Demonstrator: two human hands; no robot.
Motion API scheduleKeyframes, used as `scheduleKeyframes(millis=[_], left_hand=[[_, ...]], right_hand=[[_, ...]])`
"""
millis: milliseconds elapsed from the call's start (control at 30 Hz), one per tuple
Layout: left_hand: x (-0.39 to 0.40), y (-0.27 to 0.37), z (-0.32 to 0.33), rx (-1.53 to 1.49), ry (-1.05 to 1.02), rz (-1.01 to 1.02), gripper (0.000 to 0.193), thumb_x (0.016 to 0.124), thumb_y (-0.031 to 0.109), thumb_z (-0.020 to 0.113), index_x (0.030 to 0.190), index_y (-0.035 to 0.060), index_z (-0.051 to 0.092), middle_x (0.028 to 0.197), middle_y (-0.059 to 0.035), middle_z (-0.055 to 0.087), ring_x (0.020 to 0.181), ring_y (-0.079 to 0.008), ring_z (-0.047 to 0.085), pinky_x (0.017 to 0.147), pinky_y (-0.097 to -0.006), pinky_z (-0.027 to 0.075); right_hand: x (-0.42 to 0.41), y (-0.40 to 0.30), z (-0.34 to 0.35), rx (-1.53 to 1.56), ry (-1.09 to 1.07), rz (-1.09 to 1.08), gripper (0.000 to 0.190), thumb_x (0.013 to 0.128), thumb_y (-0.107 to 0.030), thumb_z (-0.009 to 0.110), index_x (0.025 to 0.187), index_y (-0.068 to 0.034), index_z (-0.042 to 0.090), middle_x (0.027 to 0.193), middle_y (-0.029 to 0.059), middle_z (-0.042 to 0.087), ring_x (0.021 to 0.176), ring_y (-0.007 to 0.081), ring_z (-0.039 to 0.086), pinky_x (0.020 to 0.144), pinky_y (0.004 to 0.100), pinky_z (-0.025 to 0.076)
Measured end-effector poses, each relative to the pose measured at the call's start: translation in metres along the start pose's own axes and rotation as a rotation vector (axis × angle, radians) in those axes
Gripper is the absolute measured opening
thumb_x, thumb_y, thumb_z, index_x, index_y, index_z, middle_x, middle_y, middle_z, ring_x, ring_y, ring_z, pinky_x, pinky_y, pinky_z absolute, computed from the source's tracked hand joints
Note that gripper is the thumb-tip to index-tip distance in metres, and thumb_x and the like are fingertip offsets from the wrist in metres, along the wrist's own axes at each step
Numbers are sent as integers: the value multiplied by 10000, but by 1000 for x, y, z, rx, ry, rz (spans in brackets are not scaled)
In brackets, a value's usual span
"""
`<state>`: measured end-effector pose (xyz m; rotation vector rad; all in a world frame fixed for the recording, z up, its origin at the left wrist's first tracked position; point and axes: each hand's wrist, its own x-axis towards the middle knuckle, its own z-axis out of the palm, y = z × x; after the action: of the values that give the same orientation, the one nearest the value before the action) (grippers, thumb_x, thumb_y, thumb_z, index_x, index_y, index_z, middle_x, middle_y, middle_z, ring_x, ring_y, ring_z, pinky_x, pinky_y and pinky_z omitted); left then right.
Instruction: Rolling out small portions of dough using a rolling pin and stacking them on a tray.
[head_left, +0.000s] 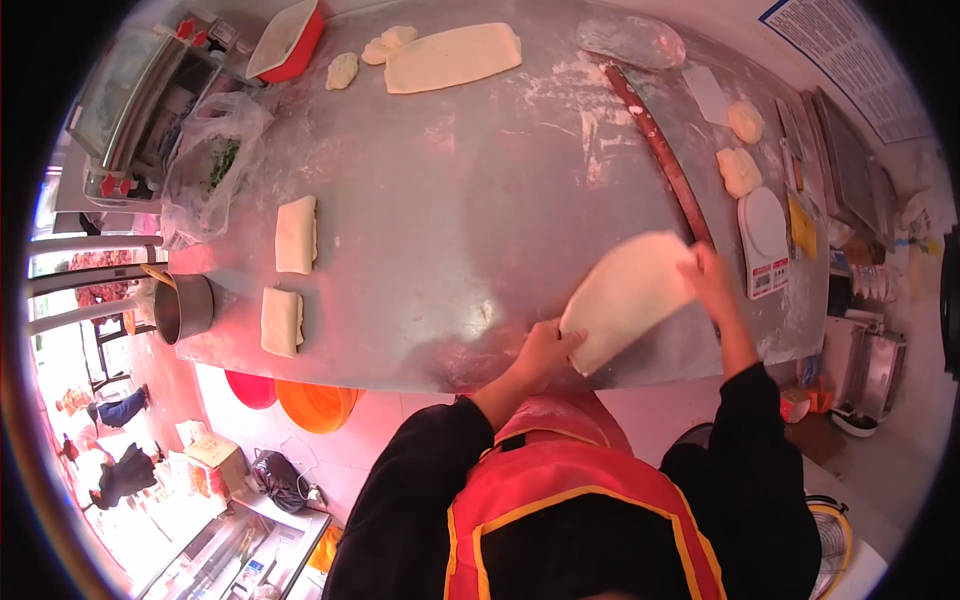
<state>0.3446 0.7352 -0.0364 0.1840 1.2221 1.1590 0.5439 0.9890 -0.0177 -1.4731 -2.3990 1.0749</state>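
Observation:
A flat oblong sheet of dough (630, 296) hangs slanted between my hands near the table's front edge. My left hand (546, 351) pinches its lower left end, the thumb on top. My right hand (701, 274) holds its upper right end and is slightly blurred. Just beyond that hand lies a long wooden rolling pin (664, 150) dusted with flour. Two folded dough pieces, one (296, 235) behind the other (281, 321), rest at the left. A larger dough slab (454, 58) lies at the far side beside small lumps (343, 71).
A white kitchen scale (763, 232), dough lumps (745, 121) and a white scraper (706, 94) lie on the right. Along the left stand a plastic bag with greens (217, 161), a metal pot (184, 307) and a red-and-white tub (289, 41). Orange basin (315, 405) below the table.

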Motion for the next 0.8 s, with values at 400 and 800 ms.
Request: scheduleKeyframes(millis=[400,800], left_hand=[[-35,48,-108,1120,761,517,542,893,276,589,1347,18,448,1322,-230,511,1232,-364,488,1019,-435,396],[-39,28,-132,1347,659,641,674,931,318,530,1454,-24,277,1524,-234,242,1430,-380,203,1161,-509,148]], right_hand=[[-42,-47,71,-202,480,-226,327,863,-250,653,1059,1,576,1014,172,616,943,314,596,808,396,476],[-49,15,55,-395,339,-299,392,877,-181,630,1199,11,518,1073,198,576,981,396,541,837,469,439]])
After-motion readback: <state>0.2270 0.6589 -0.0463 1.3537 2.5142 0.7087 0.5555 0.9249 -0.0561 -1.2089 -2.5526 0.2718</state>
